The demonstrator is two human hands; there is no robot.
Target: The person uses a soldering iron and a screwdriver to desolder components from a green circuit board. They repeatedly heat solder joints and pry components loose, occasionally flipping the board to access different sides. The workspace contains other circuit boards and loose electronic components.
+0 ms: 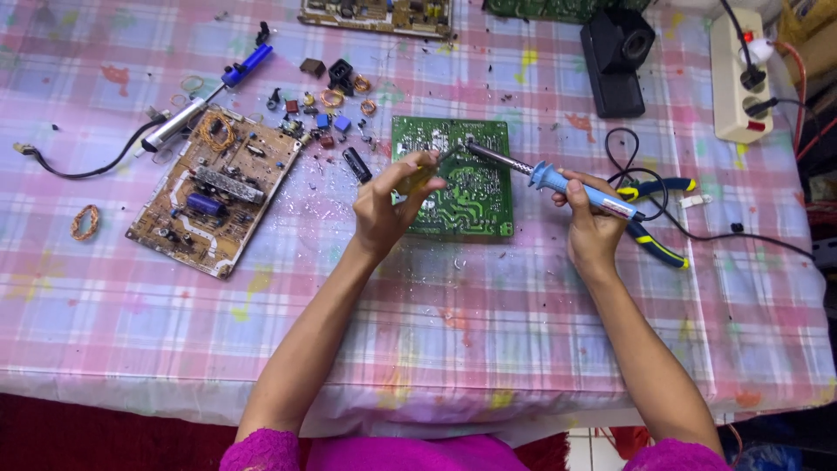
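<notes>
A green circuit board (471, 196) lies solder side up in the middle of the table. My right hand (591, 222) grips a blue-handled soldering iron (558, 181), its metal tip resting on the board's upper edge. My left hand (388, 205) pinches a small yellowish tool (421, 177) that looks like tweezers, its point meeting the iron's tip at the same spot on the board.
A brown component-side board (214, 187) lies at left, with a desoldering pump (209, 96), loose coils and small parts (327, 100) nearby. Blue-and-yellow pliers (658, 218) sit right of my hand. A power strip (739, 74), black box (617, 57) and more boards stand at the back.
</notes>
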